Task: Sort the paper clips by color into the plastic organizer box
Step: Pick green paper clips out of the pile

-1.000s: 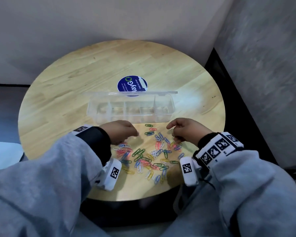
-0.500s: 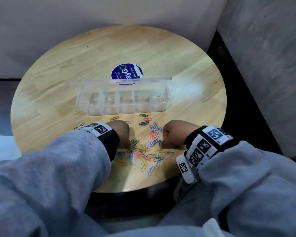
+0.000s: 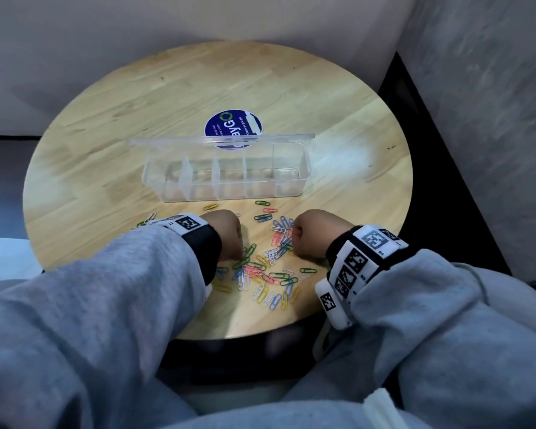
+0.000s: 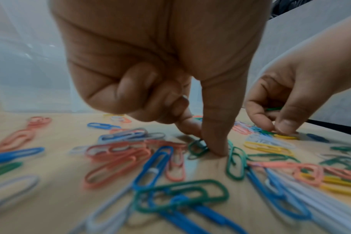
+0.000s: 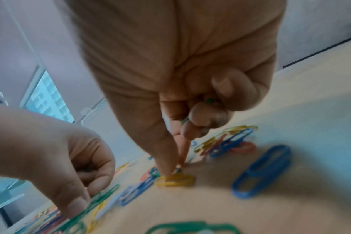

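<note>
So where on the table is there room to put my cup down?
Bare wood lies left of the clear box, right of it toward the table edge, and behind the blue sticker. It is crowded in front of the box: loose paper clips cover the near middle, where the left hand and right hand are picking.
</note>
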Tool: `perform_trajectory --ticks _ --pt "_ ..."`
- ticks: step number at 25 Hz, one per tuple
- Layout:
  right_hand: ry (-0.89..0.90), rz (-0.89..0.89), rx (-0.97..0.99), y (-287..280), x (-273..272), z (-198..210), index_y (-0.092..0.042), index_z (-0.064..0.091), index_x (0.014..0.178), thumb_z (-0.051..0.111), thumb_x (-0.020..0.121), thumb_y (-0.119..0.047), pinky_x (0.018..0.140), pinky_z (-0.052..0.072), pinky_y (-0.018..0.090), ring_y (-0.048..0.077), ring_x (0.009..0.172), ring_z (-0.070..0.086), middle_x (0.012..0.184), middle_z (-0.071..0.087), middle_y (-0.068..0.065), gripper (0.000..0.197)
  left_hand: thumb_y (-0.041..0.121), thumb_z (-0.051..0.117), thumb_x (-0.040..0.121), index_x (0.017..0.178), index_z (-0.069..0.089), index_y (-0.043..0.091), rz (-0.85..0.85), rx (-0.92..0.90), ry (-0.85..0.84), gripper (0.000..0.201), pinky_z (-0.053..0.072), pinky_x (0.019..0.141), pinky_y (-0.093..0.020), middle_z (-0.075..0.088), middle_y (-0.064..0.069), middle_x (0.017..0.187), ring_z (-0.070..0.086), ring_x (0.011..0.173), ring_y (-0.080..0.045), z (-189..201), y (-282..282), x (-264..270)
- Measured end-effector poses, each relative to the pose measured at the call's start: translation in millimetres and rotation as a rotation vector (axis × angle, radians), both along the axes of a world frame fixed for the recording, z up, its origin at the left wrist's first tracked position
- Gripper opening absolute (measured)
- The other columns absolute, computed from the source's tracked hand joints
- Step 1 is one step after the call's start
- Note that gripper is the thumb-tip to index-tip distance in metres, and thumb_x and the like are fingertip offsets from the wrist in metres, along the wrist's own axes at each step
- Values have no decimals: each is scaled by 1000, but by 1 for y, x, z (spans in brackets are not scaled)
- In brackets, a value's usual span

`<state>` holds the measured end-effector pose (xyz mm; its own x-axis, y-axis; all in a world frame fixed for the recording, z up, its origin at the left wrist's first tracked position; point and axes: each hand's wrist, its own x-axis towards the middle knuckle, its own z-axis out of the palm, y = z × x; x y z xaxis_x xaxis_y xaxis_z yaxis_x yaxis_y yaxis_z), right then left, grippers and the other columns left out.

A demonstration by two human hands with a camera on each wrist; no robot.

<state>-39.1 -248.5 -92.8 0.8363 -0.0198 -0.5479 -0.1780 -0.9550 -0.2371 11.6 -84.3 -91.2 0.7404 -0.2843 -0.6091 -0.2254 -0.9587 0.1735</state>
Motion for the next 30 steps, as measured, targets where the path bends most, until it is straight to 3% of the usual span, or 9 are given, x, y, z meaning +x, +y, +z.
perform_trajectory --ticks 3,7,12,15,17,19,23,27,30 --pt "-15 -6 -1 0 3 0 -9 62 83 60 82 -19 59 39 24 24 77 54 85 62 11 10 18 69 74 75 69 18 21 -17 0 1 41 58 -21 66 0 75 58 71 -18 5 3 -1" --pt "5 11 -9 6 5 -6 -9 61 83 57 80 -12 60 40 25 24 72 54 83 60 9 6 11 70 74 60 55 18 170 -230 127 22 38 55 -21 56 1 59 48 55 -14 18 8 5" --pt "67 -76 171 -6 5 14 -10 59 65 61 73 -8 59 45 29 23 56 52 63 58 8 9 -7 57 82 65 46 13 480 -670 319 28 32 54 -23 55 -11 65 46 51 -18 27 19 9" --pt "50 -189 407 -20 5 27 -14 58 67 60 77 -2 62 50 28 18 54 54 62 59 4 16 -9 45 87 78 51 14 611 -779 389 25 41 44 -17 54 -8 62 53 40 -10 33 18 9" --pt "77 -281 576 -27 2 32 -16 61 77 52 81 5 63 52 27 17 53 54 59 56 2 23 -7 40 88 83 55 13 631 -734 404 26 41 44 -16 53 -6 60 52 38 -9 33 15 8" --pt "123 -317 646 -30 0 35 -14 63 77 44 84 7 53 50 21 13 47 49 50 51 -2 29 2 45 89 82 58 12 540 -574 346 18 36 48 -19 49 -3 58 45 42 -11 29 12 6" --pt "200 -315 569 -28 -5 33 -5 55 65 37 83 7 42 46 18 17 52 50 65 52 11 29 20 63 76 76 61 20 60 -71 84 2 33 53 -20 53 5 63 48 61 -15 24 9 -3" --pt "232 -215 438 -27 -10 25 -9 53 67 46 81 0 53 50 22 23 59 55 65 59 11 19 24 71 72 84 66 21 -58 82 2 13 35 53 -19 63 4 75 57 74 -16 21 -3 -12" --pt "184 -72 278 -25 -14 21 -16 62 70 60 75 -10 61 46 26 15 60 54 70 65 2 8 22 72 72 89 70 16 -78 115 2 18 41 63 -21 69 0 83 61 79 -19 12 -4 -13"
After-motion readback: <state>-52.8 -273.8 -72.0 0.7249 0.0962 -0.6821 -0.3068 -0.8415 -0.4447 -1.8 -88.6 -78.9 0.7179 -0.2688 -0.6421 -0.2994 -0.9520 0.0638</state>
